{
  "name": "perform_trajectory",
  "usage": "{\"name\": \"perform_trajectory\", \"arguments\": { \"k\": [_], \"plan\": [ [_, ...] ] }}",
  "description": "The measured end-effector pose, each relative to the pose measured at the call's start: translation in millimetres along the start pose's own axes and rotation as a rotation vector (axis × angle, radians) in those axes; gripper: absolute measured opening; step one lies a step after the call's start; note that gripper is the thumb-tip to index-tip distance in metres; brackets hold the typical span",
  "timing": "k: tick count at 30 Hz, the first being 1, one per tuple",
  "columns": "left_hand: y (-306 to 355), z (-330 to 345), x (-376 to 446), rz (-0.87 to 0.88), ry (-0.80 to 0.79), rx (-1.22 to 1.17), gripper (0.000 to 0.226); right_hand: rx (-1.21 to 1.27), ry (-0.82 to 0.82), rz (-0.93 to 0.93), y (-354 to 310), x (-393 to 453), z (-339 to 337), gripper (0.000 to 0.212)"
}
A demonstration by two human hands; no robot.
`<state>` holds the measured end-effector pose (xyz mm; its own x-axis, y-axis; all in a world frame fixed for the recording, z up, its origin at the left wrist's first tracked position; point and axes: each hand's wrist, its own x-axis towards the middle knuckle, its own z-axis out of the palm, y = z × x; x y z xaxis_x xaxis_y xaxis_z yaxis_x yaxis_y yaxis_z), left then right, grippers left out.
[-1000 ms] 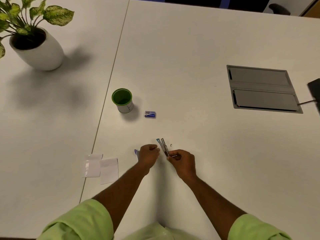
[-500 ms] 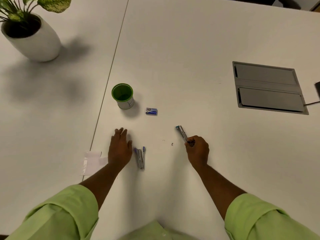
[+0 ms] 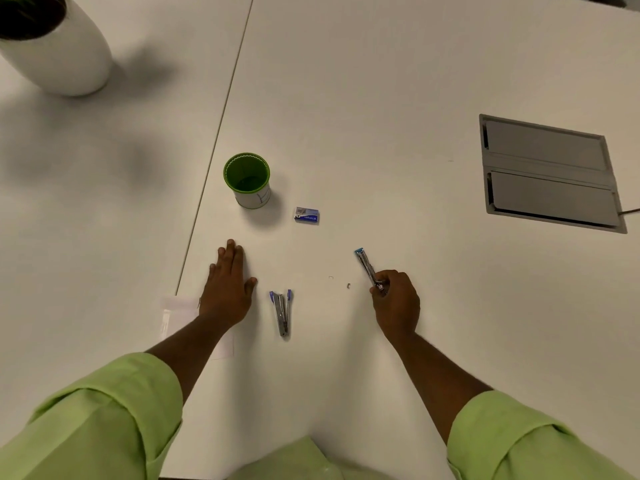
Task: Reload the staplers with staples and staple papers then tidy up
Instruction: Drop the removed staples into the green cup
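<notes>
My right hand (image 3: 396, 301) grips the rear end of a small teal-tipped stapler (image 3: 365, 265), which points away and to the left. A blue-tipped stapler (image 3: 282, 311) lies on the table between my hands, its jaws spread apart. My left hand (image 3: 227, 285) lies flat, fingers straight, on the table above the white papers (image 3: 176, 315), whose right part my wrist hides. A small blue staple box (image 3: 307, 215) sits beyond the staplers. Loose staple bits (image 3: 348, 285) lie near my right hand.
A green-rimmed cup (image 3: 246, 180) stands just left of the staple box. A white plant pot (image 3: 57, 53) is at the far left. A grey cable hatch (image 3: 549, 173) is set into the table at right. A seam (image 3: 221, 123) runs between two tabletops.
My hands have parted: the right carried the teal stapler to the right, the left let go and moved left, flat over the papers. The blue stapler now lies uncovered.
</notes>
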<state>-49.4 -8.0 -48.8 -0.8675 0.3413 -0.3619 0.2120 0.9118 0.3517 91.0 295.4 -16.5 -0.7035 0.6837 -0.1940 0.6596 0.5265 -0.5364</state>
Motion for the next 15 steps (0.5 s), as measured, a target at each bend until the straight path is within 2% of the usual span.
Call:
{"name": "perform_trajectory", "arguments": {
  "k": [4, 7, 10, 15],
  "plan": [
    [1, 1, 0, -0.013, 0.003, -0.006, 0.076, -0.137, 0.075, -0.086, -8, -5, 0, 0.040],
    [1, 0, -1, -0.013, 0.004, -0.006, 0.076, -0.282, 0.114, -0.236, -18, -9, 3, 0.030],
    [3, -1, -1, -0.013, 0.004, -0.013, 0.076, -0.341, 0.072, -0.322, -26, -13, 9, 0.021],
    [3, -2, -2, -0.011, 0.001, -0.039, 0.076, -0.450, -0.010, -0.309, -34, -13, 14, 0.016]
  ]
}}
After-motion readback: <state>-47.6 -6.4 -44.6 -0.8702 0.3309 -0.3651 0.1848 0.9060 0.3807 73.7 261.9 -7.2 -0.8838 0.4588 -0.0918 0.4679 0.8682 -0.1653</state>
